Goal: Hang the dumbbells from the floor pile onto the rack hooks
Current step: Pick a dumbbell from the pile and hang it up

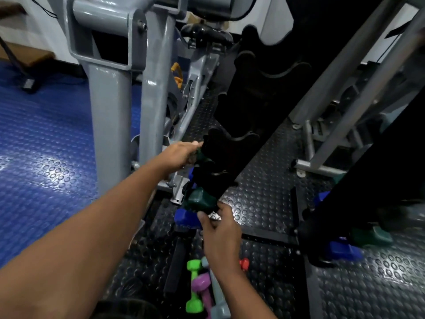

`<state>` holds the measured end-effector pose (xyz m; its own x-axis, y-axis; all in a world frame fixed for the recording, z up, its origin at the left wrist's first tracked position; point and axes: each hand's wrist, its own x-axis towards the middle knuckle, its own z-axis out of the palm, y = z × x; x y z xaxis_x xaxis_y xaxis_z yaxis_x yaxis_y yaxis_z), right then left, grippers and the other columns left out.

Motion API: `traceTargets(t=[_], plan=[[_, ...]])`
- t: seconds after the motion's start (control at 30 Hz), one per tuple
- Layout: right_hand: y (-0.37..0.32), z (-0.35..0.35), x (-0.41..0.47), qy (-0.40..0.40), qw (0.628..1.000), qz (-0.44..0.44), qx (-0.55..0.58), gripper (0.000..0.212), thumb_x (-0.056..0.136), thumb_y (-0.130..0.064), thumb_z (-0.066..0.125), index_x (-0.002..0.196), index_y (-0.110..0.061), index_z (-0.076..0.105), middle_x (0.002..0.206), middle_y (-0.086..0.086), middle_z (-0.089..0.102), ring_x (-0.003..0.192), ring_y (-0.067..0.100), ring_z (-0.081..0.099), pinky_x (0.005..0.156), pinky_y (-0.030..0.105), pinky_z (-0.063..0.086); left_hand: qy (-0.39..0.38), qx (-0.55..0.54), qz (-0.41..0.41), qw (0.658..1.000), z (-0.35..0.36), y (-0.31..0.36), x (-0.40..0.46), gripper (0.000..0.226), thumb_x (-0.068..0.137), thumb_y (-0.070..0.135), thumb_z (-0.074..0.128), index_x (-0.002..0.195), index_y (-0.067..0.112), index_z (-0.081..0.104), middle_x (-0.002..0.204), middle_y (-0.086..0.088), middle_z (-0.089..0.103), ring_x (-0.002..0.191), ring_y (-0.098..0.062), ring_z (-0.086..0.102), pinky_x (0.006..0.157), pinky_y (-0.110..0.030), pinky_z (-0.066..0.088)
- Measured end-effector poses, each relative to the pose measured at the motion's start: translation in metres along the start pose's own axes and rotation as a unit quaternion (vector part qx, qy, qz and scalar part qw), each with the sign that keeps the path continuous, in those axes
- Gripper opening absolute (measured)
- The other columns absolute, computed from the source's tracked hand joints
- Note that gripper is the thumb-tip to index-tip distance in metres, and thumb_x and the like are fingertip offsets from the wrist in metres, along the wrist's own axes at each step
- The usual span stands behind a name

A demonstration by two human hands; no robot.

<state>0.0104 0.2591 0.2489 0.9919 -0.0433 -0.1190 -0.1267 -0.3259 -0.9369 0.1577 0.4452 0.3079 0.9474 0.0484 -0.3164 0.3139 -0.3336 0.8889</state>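
From the head camera, a black rack [232,143] with scalloped, wave-shaped hooks is leaning from twelve o'clock down toward the middle of the picture. The left hand [181,155] is reaching to its nine o'clock side, fingers curling around one end of a dark green dumbbell [201,155] that is sitting at a lower hook; most of that weight is hiding behind the rack edge. Just below, toward six o'clock, a second green dumbbell [199,200] with a smooth, faceted head is resting against the rack, and a blue dumbbell [186,218] of the same blocky shape is lying right beneath it. The right hand [218,231] is pinching something small and pale at the green head's lower corner; what it is cannot be told, and no writing is readable.

At six o'clock, the floor pile is lying on a black rubber floor [264,185] with raised round studs: a lime green dumbbell [194,286], a purple dumbbell [203,288], a grey dumbbell [218,302] and a red dumbbell [244,264], all smooth-coated. At nine o'clock the studded floor is turning glossy blue. A grey painted steel machine frame [108,93] is standing at eleven o'clock. At four o'clock, more blue and green weights [345,248] are sitting low.
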Motion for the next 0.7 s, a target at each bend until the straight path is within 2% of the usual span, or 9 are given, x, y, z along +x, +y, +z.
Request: traceTargets(t=[0.03, 0.1, 0.17, 0.2, 0.27, 0.4, 0.57, 0.7], plan=[[0.001, -0.002, 0.002, -0.008, 1.000, 0.002, -0.011, 0.025, 0.096, -0.036, 0.074, 0.109, -0.047, 0.056, 0.103, -0.017, 0.073, 0.090, 0.002, 0.072, 0.078, 0.034, 0.062, 0.002, 0.027, -0.001, 1.000, 0.000, -0.001, -0.002, 0.037, 0.109, 0.023, 0.046, 0.115, -0.004, 0.070, 0.083, -0.005, 0.076, 0.077, 0.000, 0.052, 0.068, -0.043, 0.048], [-0.001, -0.010, 0.002, -0.023, 0.999, -0.003, -0.032, 0.027, 0.097, -0.035, 0.072, 0.120, -0.039, 0.059, 0.106, -0.020, 0.070, 0.092, 0.001, 0.072, 0.078, 0.027, 0.062, 0.022, 0.107, 0.019, 0.994, 0.004, 0.000, -0.013, 0.037, 0.110, 0.027, 0.044, 0.116, 0.003, 0.071, 0.106, -0.013, 0.074, 0.095, -0.017, 0.064, 0.084, -0.037, 0.048], [-0.003, -0.020, -0.001, -0.029, 0.998, 0.001, -0.048, 0.035, 0.098, -0.035, 0.071, 0.130, -0.027, 0.061, 0.114, -0.017, 0.069, 0.096, 0.002, 0.069, 0.080, 0.016, 0.056, 0.033, 0.161, 0.038, 0.986, 0.008, 0.005, -0.026, 0.043, 0.112, 0.030, 0.040, 0.134, 0.003, 0.064, 0.132, -0.019, 0.066, 0.124, -0.030, 0.059, 0.097, -0.034, 0.043], [-0.002, -0.026, -0.003, -0.026, 0.998, -0.001, -0.063, 0.037, 0.098, -0.034, 0.071, 0.132, -0.024, 0.061, 0.118, -0.012, 0.070, 0.099, 0.003, 0.067, 0.083, 0.016, 0.054, 0.033, 0.187, 0.034, 0.981, 0.010, 0.007, -0.032, 0.046, 0.112, 0.034, 0.038, 0.142, 0.005, 0.059, 0.137, -0.019, 0.062, 0.128, -0.031, 0.057, 0.099, -0.034, 0.041], [0.000, -0.040, -0.009, -0.027, 0.996, -0.001, -0.086, 0.039, 0.099, -0.033, 0.070, 0.135, -0.020, 0.062, 0.124, -0.006, 0.070, 0.105, 0.006, 0.064, 0.090, 0.020, 0.052, 0.037, 0.226, 0.023, 0.973, 0.011, 0.004, -0.037, 0.050, 0.111, 0.041, 0.035, 0.147, 0.012, 0.055, 0.138, -0.020, 0.062, 0.126, -0.033, 0.058, 0.097, -0.036, 0.044], [0.007, -0.071, -0.020, -0.065, 0.990, 0.004, -0.124, 0.040, 0.102, -0.035, 0.065, 0.140, -0.023, 0.059, 0.132, -0.008, 0.065, 0.109, 0.006, 0.063, 0.096, 0.027, 0.054, 0.034, 0.346, 0.010, 0.938, 0.008, -0.015, -0.052, 0.050, 0.112, 0.040, 0.032, 0.150, 0.015, 0.050, 0.144, -0.022, 0.057, 0.132, -0.041, 0.052, 0.105, -0.044, 0.041], [0.043, -0.101, -0.049, -0.079, 0.976, -0.007, -0.203, 0.037, 0.099, -0.035, 0.068, 0.134, -0.024, 0.060, 0.120, -0.006, 0.070, 0.101, 0.009, 0.068, 0.093, 0.038, 0.060, -0.003, 0.452, -0.007, 0.892, 0.005, -0.061, -0.087, 0.055, 0.110, 0.044, 0.032, 0.158, 0.018, 0.038, 0.151, -0.024, 0.050, 0.136, -0.047, 0.048, 0.112, -0.049, 0.040], [0.071, -0.116, -0.069, -0.077, 0.976, 0.025, -0.203, 0.032, 0.098, -0.030, 0.068, 0.129, -0.028, 0.061, 0.111, -0.006, 0.071, 0.099, 0.012, 0.068, 0.091, 0.042, 0.060, 0.000, 0.506, -0.026, 0.862, 0.017, -0.070, -0.111, 0.052, 0.108, 0.048, 0.031, 0.153, 0.025, 0.043, 0.141, -0.024, 0.059, 0.126, -0.046, 0.057, 0.102, -0.049, 0.048]])
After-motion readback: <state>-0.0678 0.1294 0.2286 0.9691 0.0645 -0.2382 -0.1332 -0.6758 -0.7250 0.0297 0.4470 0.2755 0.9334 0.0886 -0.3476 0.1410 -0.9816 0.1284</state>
